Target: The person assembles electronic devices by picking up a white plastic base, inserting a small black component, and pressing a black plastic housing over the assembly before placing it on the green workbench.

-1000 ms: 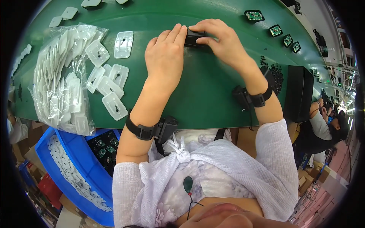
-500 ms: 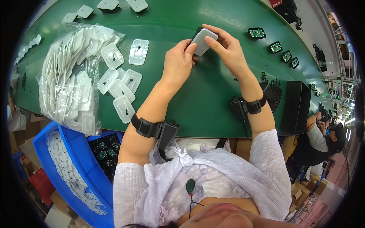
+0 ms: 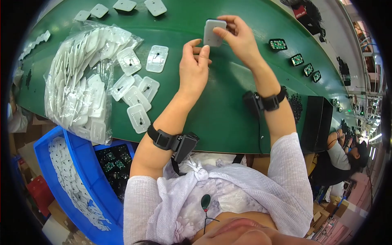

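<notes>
My right hand (image 3: 238,36) grips a small casing with a white cover and a dark rim (image 3: 211,36), the thumb pressed on the white face. Just below its lower left corner, my left hand (image 3: 194,63) is open, thumb and fingers apart with nothing between them. To the left on the green table (image 3: 220,106) lie loose translucent white covers (image 3: 157,59), each with a dark mark in the middle. Beside them is a clear plastic bag (image 3: 77,81) packed with many more covers.
Casings with white covers (image 3: 155,7) stand along the far left. Black casings with green circuit boards (image 3: 277,44) sit at the right, near small black parts (image 3: 295,105) and a black box (image 3: 317,122). A blue bin (image 3: 75,143) is at lower left; another person (image 3: 341,157) sits at right.
My left hand has let go of the casing and opened. My right hand has lifted the casing slightly away and turned it more upright.
</notes>
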`<state>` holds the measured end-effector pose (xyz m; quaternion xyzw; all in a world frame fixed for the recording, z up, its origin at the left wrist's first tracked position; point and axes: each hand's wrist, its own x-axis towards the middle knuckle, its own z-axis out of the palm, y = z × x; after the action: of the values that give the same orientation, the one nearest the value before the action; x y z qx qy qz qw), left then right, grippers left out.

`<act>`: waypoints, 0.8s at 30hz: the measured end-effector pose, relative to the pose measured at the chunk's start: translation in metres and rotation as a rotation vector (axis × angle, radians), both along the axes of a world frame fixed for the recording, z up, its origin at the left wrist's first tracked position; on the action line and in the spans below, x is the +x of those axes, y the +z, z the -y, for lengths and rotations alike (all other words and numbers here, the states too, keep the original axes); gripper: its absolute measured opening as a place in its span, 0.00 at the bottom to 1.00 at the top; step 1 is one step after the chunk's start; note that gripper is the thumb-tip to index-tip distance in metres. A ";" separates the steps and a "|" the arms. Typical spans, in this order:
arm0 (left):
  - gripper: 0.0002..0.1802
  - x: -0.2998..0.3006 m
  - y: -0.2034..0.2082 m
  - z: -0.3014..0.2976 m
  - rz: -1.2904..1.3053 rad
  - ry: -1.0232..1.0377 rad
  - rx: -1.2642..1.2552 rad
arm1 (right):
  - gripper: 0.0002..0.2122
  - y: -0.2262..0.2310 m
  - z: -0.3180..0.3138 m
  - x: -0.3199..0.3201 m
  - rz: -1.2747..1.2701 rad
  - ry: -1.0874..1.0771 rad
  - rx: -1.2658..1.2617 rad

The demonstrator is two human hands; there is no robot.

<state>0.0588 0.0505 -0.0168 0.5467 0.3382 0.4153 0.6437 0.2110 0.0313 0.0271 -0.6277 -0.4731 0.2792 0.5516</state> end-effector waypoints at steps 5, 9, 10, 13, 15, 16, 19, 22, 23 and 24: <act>0.19 0.002 0.001 0.004 -0.027 -0.013 0.026 | 0.16 -0.006 -0.060 0.039 0.371 0.087 -0.153; 0.18 -0.001 -0.003 0.004 -0.058 -0.013 0.024 | 0.20 -0.003 -0.086 0.045 0.477 0.179 -0.348; 0.18 0.000 -0.001 0.004 -0.059 -0.007 0.023 | 0.20 0.000 -0.089 0.048 0.478 0.185 -0.347; 0.18 0.001 -0.001 0.004 -0.103 -0.021 0.091 | 0.26 0.005 -0.095 0.056 0.368 0.199 -0.498; 0.17 0.000 -0.003 0.003 -0.136 -0.008 0.134 | 0.26 0.004 -0.097 0.057 0.360 0.184 -0.530; 0.17 0.000 -0.004 0.003 -0.167 0.002 0.178 | 0.26 0.004 -0.097 0.058 0.351 0.165 -0.561; 0.16 0.001 -0.006 0.001 -0.181 0.008 0.204 | 0.27 0.006 -0.092 0.054 0.365 0.171 -0.546; 0.16 0.000 -0.003 0.001 -0.172 -0.018 0.144 | 0.27 0.008 -0.084 0.051 0.628 0.029 -0.423; 0.16 0.001 -0.004 0.000 -0.169 -0.029 0.145 | 0.27 0.009 -0.078 0.052 0.628 0.018 -0.426; 0.15 0.001 -0.005 -0.002 -0.168 -0.008 0.163 | 0.24 0.009 -0.072 0.051 0.723 0.002 -0.307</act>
<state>0.0598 0.0520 -0.0218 0.6313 0.3539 0.3917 0.5681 0.2620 0.1035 0.0366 -0.7602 -0.5903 0.1080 0.2488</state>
